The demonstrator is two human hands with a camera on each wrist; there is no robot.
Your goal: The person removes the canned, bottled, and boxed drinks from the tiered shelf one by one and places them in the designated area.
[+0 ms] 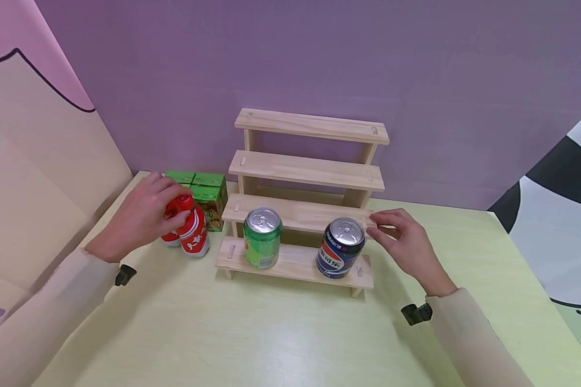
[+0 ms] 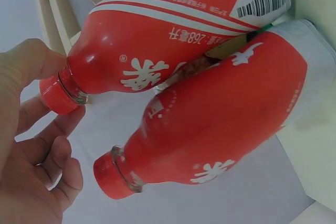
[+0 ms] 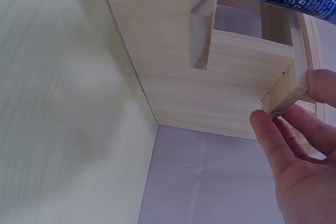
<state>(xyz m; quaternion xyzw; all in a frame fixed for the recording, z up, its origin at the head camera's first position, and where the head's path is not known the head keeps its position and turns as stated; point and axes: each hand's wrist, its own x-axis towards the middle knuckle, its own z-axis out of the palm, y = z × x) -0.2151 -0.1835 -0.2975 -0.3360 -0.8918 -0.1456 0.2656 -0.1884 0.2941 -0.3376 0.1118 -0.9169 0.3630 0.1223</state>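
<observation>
My left hand (image 1: 142, 215) pinches a red plastic drink bottle (image 1: 193, 236) at its neck, thumb on one side and fingers on the other. The bottle stands on the table. A second red bottle (image 2: 220, 119) is close beside it, mostly hidden by the hand in the head view. On the right, my right hand (image 1: 406, 244) grips the right end of the second step from the bottom of a stepped wooden rack (image 1: 300, 212). In the right wrist view, thumb and fingers (image 3: 273, 140) lie on either side of that board's end.
On the lowest step stand a green can (image 1: 262, 244) at the left and a dark blue cola can (image 1: 340, 250) at the right. Several green boxes (image 1: 208, 191) sit behind the bottles. A purple wall (image 1: 319, 59) rises behind the pale table (image 1: 271, 333).
</observation>
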